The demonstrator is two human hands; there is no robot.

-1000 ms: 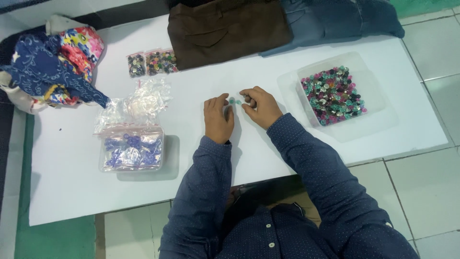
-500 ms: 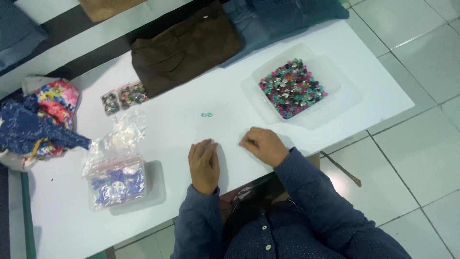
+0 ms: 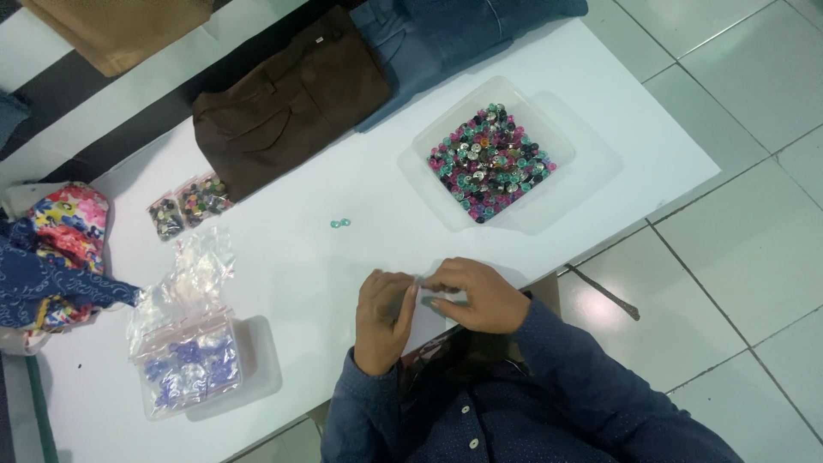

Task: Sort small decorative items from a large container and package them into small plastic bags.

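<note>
Both hands meet at the near edge of the white table (image 3: 343, 283). The left hand (image 3: 384, 315) and right hand (image 3: 476, 294) have their fingertips pinched together around something small and pale between them; it looks like a clear little bag (image 3: 419, 285), though it is too small to be sure, and I cannot tell its long axis.

Beyond the hands, well apart from them, a teal button pair (image 3: 340, 224) lies loose on the table, its long axis running left to right, tilted slightly.

Further right stands a clear tray (image 3: 549, 201) filled with mixed buttons (image 3: 490, 161). To the left sits a box (image 3: 190, 369) of blue pieces under crumpled plastic bags (image 3: 184, 279). Brown trousers (image 3: 291, 107) lie folded at the far edge.
</note>
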